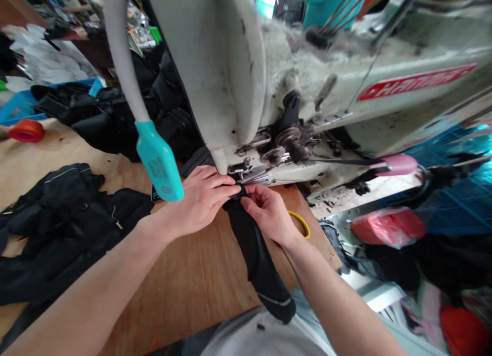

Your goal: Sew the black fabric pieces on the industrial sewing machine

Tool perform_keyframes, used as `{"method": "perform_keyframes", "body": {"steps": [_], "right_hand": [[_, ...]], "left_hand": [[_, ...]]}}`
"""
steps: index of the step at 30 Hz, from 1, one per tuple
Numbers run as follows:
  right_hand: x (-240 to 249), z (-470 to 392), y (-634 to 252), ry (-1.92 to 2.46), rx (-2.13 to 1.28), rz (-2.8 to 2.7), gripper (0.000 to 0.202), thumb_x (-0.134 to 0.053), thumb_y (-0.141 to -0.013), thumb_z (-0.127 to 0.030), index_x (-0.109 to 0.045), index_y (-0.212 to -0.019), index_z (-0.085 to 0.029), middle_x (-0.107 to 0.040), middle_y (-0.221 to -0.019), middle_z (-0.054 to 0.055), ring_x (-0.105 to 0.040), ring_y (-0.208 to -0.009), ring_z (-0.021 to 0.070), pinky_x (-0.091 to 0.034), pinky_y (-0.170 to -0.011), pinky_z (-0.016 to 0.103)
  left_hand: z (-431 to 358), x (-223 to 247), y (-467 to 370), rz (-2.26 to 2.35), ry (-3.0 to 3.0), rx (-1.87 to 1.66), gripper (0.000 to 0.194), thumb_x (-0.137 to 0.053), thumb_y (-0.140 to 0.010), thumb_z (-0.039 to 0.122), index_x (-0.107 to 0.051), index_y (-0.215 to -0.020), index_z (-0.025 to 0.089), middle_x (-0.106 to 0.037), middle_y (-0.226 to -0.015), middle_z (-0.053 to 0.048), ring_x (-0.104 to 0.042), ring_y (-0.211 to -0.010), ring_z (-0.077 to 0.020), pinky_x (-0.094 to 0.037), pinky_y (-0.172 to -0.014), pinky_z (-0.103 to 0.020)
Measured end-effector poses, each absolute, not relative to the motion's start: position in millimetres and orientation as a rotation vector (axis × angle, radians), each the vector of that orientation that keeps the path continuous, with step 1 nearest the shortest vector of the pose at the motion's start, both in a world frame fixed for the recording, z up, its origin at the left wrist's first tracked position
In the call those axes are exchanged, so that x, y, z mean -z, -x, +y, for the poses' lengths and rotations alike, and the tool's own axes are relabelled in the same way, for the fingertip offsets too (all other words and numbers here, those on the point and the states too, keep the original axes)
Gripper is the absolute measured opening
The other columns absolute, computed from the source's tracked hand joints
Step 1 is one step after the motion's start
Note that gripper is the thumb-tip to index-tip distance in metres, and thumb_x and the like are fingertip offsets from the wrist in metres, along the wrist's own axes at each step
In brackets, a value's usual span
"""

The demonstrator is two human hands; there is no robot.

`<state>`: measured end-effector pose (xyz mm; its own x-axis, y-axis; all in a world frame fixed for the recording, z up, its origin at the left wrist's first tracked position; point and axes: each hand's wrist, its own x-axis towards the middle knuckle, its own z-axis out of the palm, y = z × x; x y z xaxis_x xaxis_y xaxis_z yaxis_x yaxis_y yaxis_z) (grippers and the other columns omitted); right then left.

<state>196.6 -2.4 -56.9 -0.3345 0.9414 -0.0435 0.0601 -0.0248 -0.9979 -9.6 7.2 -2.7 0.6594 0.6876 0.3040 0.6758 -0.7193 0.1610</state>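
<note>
A long, narrow black fabric piece (253,253) hangs from the sewing machine's needle area toward my lap, a light line crossing its lower end. My right hand (265,207) is closed, pinching the upper end of the fabric between thumb and forefinger. From the left, my left hand (200,194) reaches in with fingers stretched close together, its fingertips gripping the same bunched end; its thumb is mostly hidden. Both hands nearly meet just below the metal presser parts (255,178) of the sewing machine (230,79). The needle point cannot be made out.
A turquoise-ended lamp (159,161) on a bendy neck hangs over my left wrist. Black garment pieces (77,217) lie left on the wooden table (184,289). A red tape roll (26,130) sits farther back. Beside my right wrist is a yellow ring (300,223).
</note>
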Motion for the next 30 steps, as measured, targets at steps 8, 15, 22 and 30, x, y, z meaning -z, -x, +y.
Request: {"method": "perform_keyframes", "body": {"steps": [8,15,22,30], "right_hand": [[59,4,-186,1.108,-1.413,-1.422,0.024,-0.067,-0.083,-0.040,-0.062,-0.086,-0.017,-0.051,-0.068,-0.002,-0.040,-0.059,0.0114,-0.033,-0.054,0.025],[56,-4,-187,1.129,-1.490,-1.296,0.027,-0.073,-0.077,-0.040,-0.063,-0.084,-0.015,-0.057,-0.068,-0.001,-0.044,-0.058,0.0108,-0.034,-0.052,0.023],[58,-3,-183,1.132,-1.395,-1.329,0.022,-0.069,-0.080,-0.038,-0.064,-0.082,-0.016,-0.055,-0.066,-0.001,-0.043,-0.059,0.0113,-0.035,-0.054,0.024],[58,2,-186,1.103,-1.457,-1.327,0.024,-0.070,-0.081,-0.039,-0.068,-0.088,-0.016,-0.063,-0.075,0.002,-0.052,-0.065,0.0139,-0.041,-0.060,0.026]], "left_hand": [[6,3,-1,1.236,-3.002,-0.548,0.026,-0.047,-0.099,0.015,-0.070,-0.110,0.016,-0.074,-0.107,-0.007,-0.063,-0.098,-0.0245,-0.044,-0.089,-0.041],[6,9,1,1.219,-3.102,-0.704,0.020,-0.050,-0.100,0.016,-0.070,-0.102,0.017,-0.074,-0.097,-0.002,-0.063,-0.090,-0.0217,-0.043,-0.081,-0.038],[-4,14,-18,1.487,-3.044,-0.716,0.015,-0.058,-0.094,0.012,-0.072,-0.095,0.017,-0.069,-0.082,-0.003,-0.060,-0.080,-0.0234,-0.045,-0.071,-0.038],[-21,24,-28,1.779,-2.911,-0.784,0.021,-0.060,-0.092,0.010,-0.070,-0.110,0.015,-0.072,-0.105,-0.006,-0.061,-0.098,-0.0243,-0.049,-0.083,-0.040]]}}
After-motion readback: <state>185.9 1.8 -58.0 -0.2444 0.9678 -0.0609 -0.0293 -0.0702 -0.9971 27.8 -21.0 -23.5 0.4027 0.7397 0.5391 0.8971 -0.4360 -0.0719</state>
